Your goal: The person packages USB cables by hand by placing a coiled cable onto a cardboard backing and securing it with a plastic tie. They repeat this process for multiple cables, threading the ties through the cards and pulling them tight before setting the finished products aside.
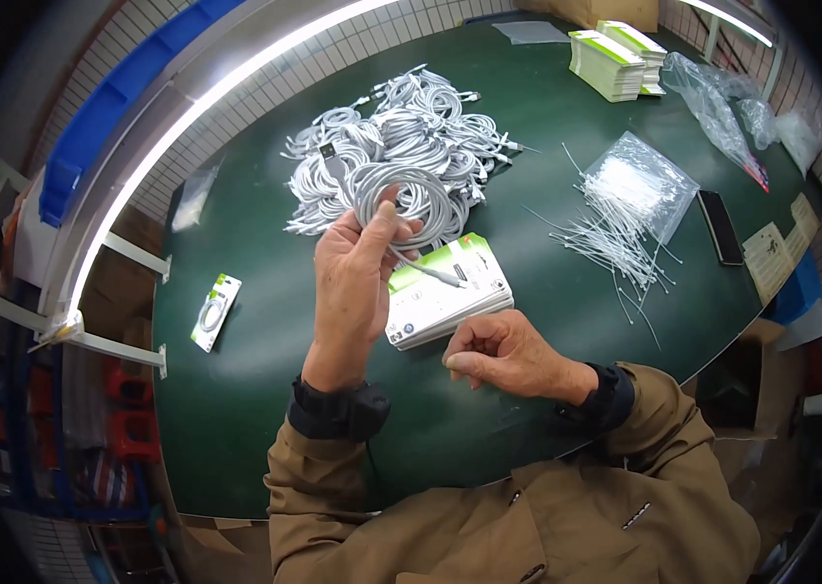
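Note:
In my left hand (355,268) is a coiled grey USB cable (411,185), pinched between thumb and fingers. The cable's flat plug (329,156) sticks out at the upper left of the coil, and its other end (442,276) hangs down over a stack of white and green packaging cards (450,302). Just in front of that stack, my right hand (508,358) is closed, fingers curled and thumb bent in, with nothing visible in it. Beyond my left hand lies a large heap of coiled grey cables (392,131).
White cable ties (615,243) spill from a clear bag (664,190) at right, beside a phone (719,227). Card stacks (615,63) and plastic bags (713,102) stand at the far right. A packed cable (215,312) lies at left on the green table (255,409).

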The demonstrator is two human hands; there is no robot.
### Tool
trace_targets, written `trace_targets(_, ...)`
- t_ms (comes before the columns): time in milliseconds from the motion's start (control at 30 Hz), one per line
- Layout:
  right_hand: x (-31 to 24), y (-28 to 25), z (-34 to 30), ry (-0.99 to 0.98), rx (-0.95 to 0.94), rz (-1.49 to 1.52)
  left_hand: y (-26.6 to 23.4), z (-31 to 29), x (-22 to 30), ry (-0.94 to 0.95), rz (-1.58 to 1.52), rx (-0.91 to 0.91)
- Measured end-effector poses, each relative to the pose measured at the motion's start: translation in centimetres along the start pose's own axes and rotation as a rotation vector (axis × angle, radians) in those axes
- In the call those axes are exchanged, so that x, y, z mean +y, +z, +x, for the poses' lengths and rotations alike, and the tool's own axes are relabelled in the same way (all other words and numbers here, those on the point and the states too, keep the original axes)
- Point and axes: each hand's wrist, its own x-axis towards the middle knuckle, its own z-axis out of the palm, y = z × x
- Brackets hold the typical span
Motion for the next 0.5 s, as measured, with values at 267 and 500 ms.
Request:
trace_targets(267,-1.0,0.8,0.3,-0.215,0.274,0.008,0.1,-4.5,-3.2,0.923,1.340,0.031)
trace_targets(500,1.2,0.4,0.5,-0.295,0.271,-0.090,1.4,-6.8,-5.5,1.006,1.383,-0.047)
